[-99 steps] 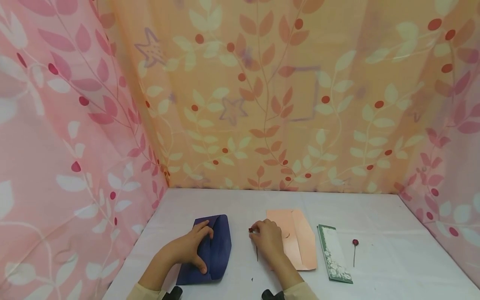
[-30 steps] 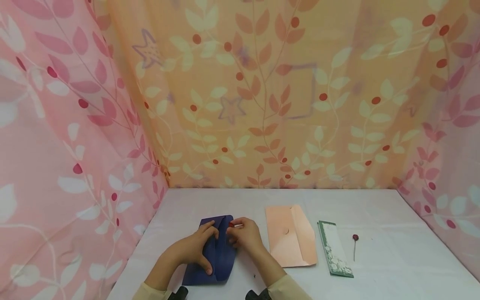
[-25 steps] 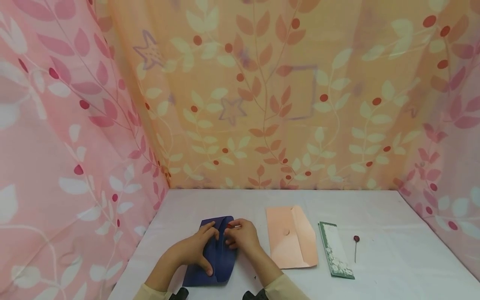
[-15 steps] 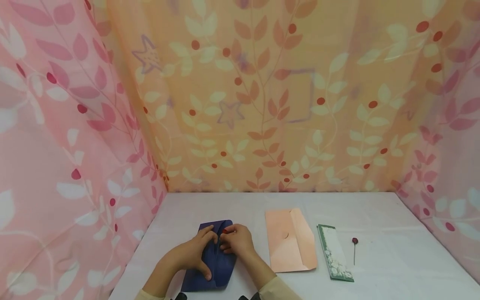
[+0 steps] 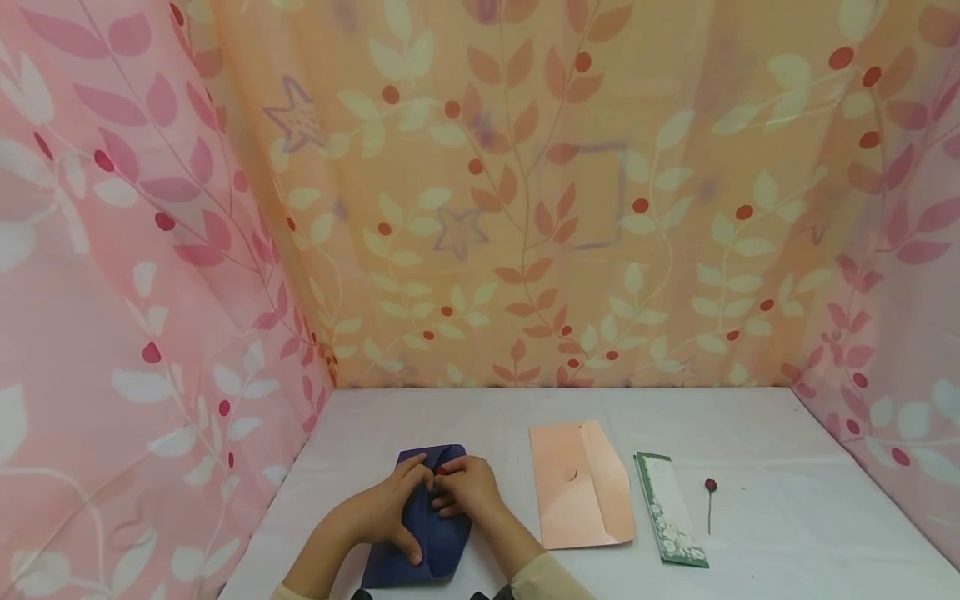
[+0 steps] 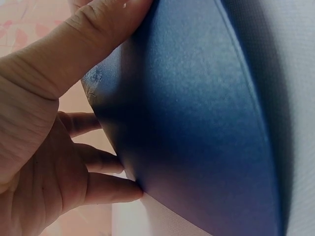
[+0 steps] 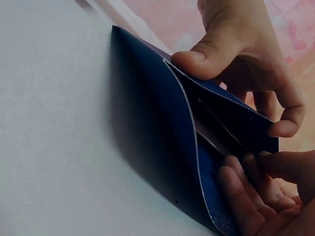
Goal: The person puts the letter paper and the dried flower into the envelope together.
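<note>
A: Starting with the head view, what do we have in the hands?

B: We see the left hand (image 5: 382,510) clamped on the navy envelope (image 5: 450,546), thumb and fingers spread wide across it. The right hand (image 5: 471,487) leans over the flap side, fingertips together on a small red flower (image 5: 442,469) at the pocket's mouth.

A: And what room do we get around them?

B: A strip of white tabletop (image 5: 502,442) separates the navy envelope from the peach envelope (image 5: 566,500). Just beyond that one's flap edge, apart from it, we find a green-bordered floral card (image 5: 670,508), then a second red flower (image 5: 710,485) on its stem, with a wide stretch of tabletop running right. A floral curtain (image 5: 525,250) bounds the far edge.

A: The left wrist view?

B: There we see the thumb on the navy envelope and fingertips against its other edge; a long curved edge faces us, shadow beside it.

A: And the right wrist view?

B: The pocket gapes between a pale-edged rim and the panel under the left thumb. We see the right fingertips closed at that gap. A thin line shows inside; we can't tell whether it's the stem.
</note>
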`<move>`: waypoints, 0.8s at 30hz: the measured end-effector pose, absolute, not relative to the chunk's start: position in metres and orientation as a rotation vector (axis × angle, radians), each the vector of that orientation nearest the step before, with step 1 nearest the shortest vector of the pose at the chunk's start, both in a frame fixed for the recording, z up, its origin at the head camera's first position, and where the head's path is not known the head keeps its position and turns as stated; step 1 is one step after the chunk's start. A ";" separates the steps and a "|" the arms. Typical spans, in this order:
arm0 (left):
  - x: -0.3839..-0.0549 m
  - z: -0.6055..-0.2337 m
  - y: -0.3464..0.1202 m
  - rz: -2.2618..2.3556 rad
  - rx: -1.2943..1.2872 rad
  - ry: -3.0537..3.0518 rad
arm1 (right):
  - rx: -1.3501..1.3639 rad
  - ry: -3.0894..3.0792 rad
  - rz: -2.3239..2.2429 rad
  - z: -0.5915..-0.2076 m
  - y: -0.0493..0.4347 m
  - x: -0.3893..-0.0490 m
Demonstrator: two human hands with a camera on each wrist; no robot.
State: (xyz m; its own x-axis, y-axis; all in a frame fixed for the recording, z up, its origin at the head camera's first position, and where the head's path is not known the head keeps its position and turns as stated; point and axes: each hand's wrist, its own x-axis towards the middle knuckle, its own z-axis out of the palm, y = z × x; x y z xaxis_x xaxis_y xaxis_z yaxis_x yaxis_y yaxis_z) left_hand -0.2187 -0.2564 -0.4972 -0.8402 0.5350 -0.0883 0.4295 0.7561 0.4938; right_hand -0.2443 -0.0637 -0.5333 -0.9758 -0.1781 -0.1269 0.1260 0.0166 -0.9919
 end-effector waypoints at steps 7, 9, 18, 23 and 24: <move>-0.219 -0.497 -0.257 0.679 0.765 2.734 | -0.067 2.062 -2.013 -0.532 -0.069 -0.248; -0.219 -0.497 -0.257 0.690 0.765 2.727 | -0.085 2.085 -1.985 -0.532 -0.070 -0.248; -0.219 -0.498 -0.258 0.712 0.784 2.714 | -0.144 2.195 -1.875 -0.532 -0.076 -0.249; -0.220 -0.494 -0.257 0.696 0.788 2.717 | -0.114 2.231 -1.826 -0.533 -0.083 -0.256; -0.220 -0.494 -0.257 0.698 0.788 2.718 | -0.114 2.237 -1.819 -0.534 -0.084 -0.258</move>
